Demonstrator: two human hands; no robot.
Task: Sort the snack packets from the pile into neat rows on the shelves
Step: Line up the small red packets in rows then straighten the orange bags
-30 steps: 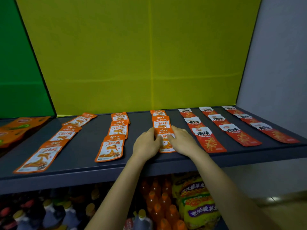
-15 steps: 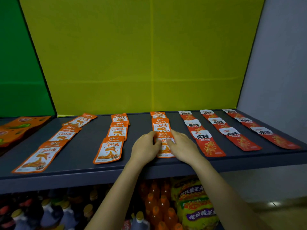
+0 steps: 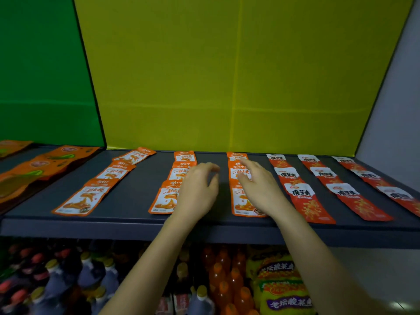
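Head-camera view looked forward and down onto a dark grey shelf [image 3: 127, 201], matte and flat, backed by yellow-green panels. Six rows of flat, glossy foil snack packets ran from the front edge toward the back, long axes pointing away from the person: three rows of orange-and-white packets and three of red-and-white ones on the right. The third orange row [image 3: 241, 189] lay directly under the right hand [image 3: 259, 189], whose fingers were spread and loosely extended over the middle packets, grasping nothing; whether the palm actually pressed the foil I could not tell. The left hand [image 3: 197, 192] hovered between the second orange row [image 3: 172, 189] and the third, fingers curled but empty, partly covering the right edge of the second row's front packet. Judging by this, the right hand was the nearer one to straighten the third row, and any nudge would need to run along the row's long axis, front to back. The leftmost orange row [image 3: 91, 192] slanted leftward and looked the least tidy. No pile showed here. Bottles and yellow noodle bags sat on the level below.
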